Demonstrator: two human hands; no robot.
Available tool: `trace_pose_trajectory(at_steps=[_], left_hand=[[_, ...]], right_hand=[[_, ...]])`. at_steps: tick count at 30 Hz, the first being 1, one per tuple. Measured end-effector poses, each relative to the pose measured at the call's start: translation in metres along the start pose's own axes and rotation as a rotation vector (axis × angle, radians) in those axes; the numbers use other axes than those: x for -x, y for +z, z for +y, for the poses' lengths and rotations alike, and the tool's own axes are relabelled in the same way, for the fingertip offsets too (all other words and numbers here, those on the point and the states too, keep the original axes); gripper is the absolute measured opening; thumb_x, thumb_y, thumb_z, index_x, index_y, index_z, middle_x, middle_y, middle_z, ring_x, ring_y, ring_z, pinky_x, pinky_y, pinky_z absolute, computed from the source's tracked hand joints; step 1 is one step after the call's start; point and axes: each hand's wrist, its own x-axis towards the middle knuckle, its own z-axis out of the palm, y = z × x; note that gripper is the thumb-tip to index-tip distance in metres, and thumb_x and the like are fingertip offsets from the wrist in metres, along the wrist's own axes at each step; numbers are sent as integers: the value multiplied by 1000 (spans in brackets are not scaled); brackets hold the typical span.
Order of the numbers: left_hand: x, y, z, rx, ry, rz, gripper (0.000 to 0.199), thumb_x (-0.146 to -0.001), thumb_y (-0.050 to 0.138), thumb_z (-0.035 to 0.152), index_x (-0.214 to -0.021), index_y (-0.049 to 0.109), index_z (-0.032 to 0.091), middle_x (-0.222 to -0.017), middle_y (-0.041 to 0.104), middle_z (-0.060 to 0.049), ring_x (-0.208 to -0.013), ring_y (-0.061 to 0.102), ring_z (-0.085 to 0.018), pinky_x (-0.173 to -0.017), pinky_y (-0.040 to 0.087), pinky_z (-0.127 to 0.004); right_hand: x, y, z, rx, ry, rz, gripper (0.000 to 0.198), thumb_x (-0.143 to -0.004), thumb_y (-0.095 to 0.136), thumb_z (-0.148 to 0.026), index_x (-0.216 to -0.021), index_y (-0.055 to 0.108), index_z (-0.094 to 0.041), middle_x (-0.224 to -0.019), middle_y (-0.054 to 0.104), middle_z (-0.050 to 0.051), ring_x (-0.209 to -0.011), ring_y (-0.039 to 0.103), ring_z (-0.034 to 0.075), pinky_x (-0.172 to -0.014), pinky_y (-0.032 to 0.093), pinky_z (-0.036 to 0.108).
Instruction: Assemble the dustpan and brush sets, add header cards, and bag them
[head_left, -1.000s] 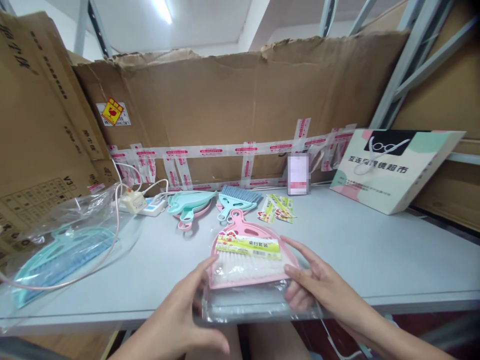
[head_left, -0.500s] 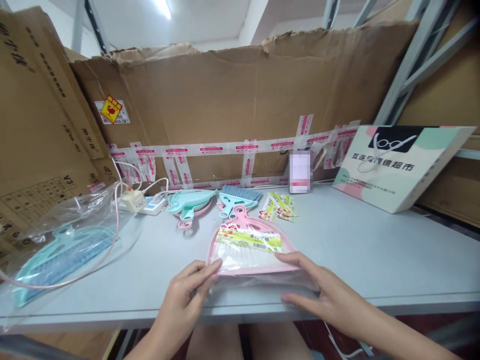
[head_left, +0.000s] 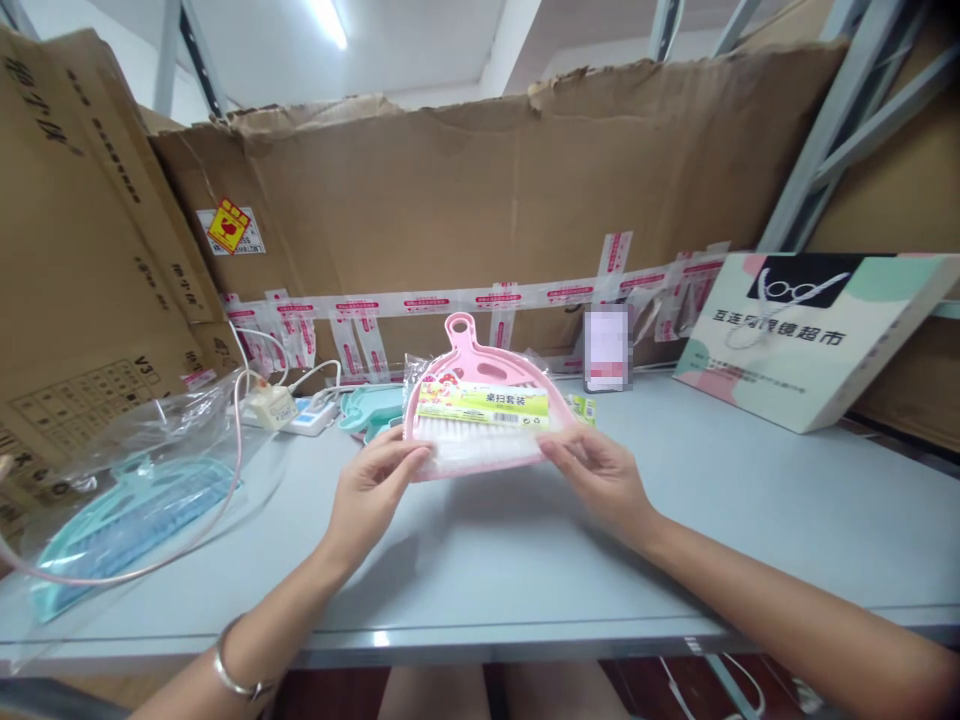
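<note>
A pink dustpan and brush set [head_left: 480, 365] in clear plastic wrap is held up over the table, its handle pointing up and away. Across its front runs a yellow-green label [head_left: 484, 405], with white bristles visible below. My left hand [head_left: 379, 480] pinches the lower left corner between thumb and fingers. At the lower right corner my right hand [head_left: 600, 475] grips the set the same way. Behind it, partly covered, lies a turquoise dustpan [head_left: 371, 405]. A bit of another label [head_left: 583, 408] shows past its right edge.
A bagged turquoise dustpan and blue brush [head_left: 135, 520] lie at the left under a pale cable. Near the back are a power strip [head_left: 315, 415] and a phone [head_left: 607, 345]. A printed box [head_left: 810, 330] leans at the right. Cardboard [head_left: 420, 200] walls the back.
Both hands have lifted the pink set off the table and tilted it upright, away from me. My right hand's fingers have closed on its corner. The set now hides the blue brush behind.
</note>
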Motion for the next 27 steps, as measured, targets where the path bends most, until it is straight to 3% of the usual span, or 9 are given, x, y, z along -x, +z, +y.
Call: trace_pose_trajectory(at_steps=[3,4,6,8,10,14,21,24,27], left_hand=[[-5,9,-9,136,-41,-3,29,-70,67,28,-95,54,21,-98,58,-2,-74,61,-15,-67,50,-28],[-7,11,-12,183,-53,-18,38,-69,67,27,-101,46,22,-100,55,-1,-68,60,-12,-62,50,-27],[-13,13,-18,242,-78,-50,53,-68,67,25,-108,33,24,-103,51,-2,-72,61,-12,-62,51,-26],[-20,15,-24,273,-111,-99,59,-68,67,23,-113,29,23,-107,50,-5,-86,61,-17,-69,51,-28],[-25,16,-29,299,-107,-160,56,-68,66,22,-114,34,20,-114,51,-9,-101,57,-20,-79,49,-30],[-24,20,-36,313,-108,-241,45,-71,64,20,-110,43,17,-117,54,-10,-111,51,-22,-90,43,-32],[-11,21,-32,292,-225,-269,43,-69,68,35,-102,46,18,-95,60,-5,-85,59,-17,-76,46,-30],[-12,16,-28,233,-197,-284,43,-68,69,36,-101,48,19,-81,58,-1,-75,58,-15,-72,46,-30],[-15,11,-26,175,-169,-261,38,-70,66,38,-98,50,19,-87,56,-2,-77,58,-14,-72,46,-29]], right_hand=[[-6,12,-1,-165,58,100,8,-72,66,-28,-79,66,-25,-81,66,-2,-79,59,14,-79,47,28],[-7,14,-2,-243,95,107,25,-70,67,-26,-95,65,-27,-94,66,-1,-88,59,15,-83,46,28],[-8,16,-4,-396,190,95,64,-68,70,-24,-126,46,-32,-115,60,0,-102,57,15,-91,44,30],[-10,15,-3,-503,291,63,87,-66,72,-24,-139,24,-34,-122,57,1,-102,57,14,-90,45,31],[-12,12,2,-541,383,17,90,-65,73,-25,-139,23,-31,-121,58,3,-95,60,14,-82,50,29],[-13,10,13,-494,524,-96,61,-65,72,-34,-120,49,-18,-108,63,7,-81,61,16,-56,53,24],[-9,3,13,-429,474,-127,56,-66,71,-39,-115,53,-18,-101,64,7,-64,57,13,-42,51,22],[-14,-29,12,-385,501,-53,58,-63,74,-37,-115,54,-21,-102,65,8,-60,56,12,-37,47,19],[-17,-89,18,-213,566,111,48,-59,76,-31,-104,61,-23,-103,65,11,-59,58,14,-37,46,19]])
